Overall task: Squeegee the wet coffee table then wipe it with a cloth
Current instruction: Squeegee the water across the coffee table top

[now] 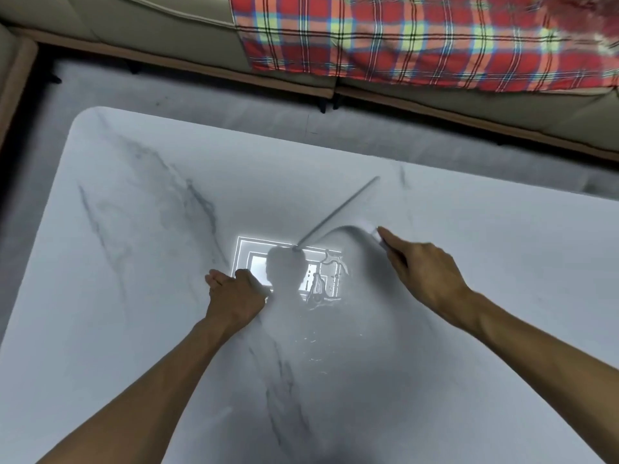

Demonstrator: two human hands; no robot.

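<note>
A white marble coffee table [127, 296] fills most of the view. My right hand [422, 266] grips the curved handle of a pale grey squeegee [338, 211]. Its long blade lies slantwise on the tabletop, running from the table's middle toward the far right. My left hand [234, 296] rests on the table left of the blade's near end, with nothing visible in it. Thin puddles of water [323, 283] shine in a bright ceiling-light reflection between my hands, and small droplets [315, 349] lie nearer to me. No cloth is in view.
A beige sofa [167, 35] stands beyond the table's far edge, with a red plaid blanket [402, 38] draped over it. A strip of grey floor [234, 112] separates the sofa from the table. The table's rounded far-left corner [90, 115] is visible.
</note>
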